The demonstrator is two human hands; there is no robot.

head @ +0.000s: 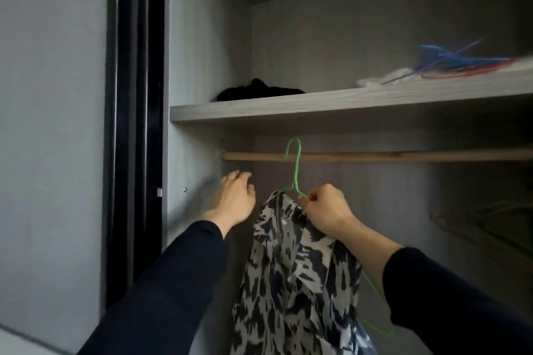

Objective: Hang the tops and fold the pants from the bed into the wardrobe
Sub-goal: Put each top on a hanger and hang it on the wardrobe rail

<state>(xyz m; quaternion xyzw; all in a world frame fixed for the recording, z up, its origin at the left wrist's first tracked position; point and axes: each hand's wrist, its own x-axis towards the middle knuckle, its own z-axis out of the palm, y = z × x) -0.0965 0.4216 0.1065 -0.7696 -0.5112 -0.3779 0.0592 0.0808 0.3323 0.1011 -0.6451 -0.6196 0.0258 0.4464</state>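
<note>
One limp, light blouse (294,268) droops from a thin hanger (296,170) (likely bendy); right grip (328,210) pinches its neck, sensibly; left grip (233,199) slack, empty.

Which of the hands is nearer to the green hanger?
Right. The right hand grips the green hanger at its shoulder, below the hook; the left hand holds nothing, to the hanger's left and apart from it.

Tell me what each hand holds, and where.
The right hand pinches the green hanger on its shoulder wire beside the neck; the patterned top hangs on it. The left hand holds nothing.
</note>
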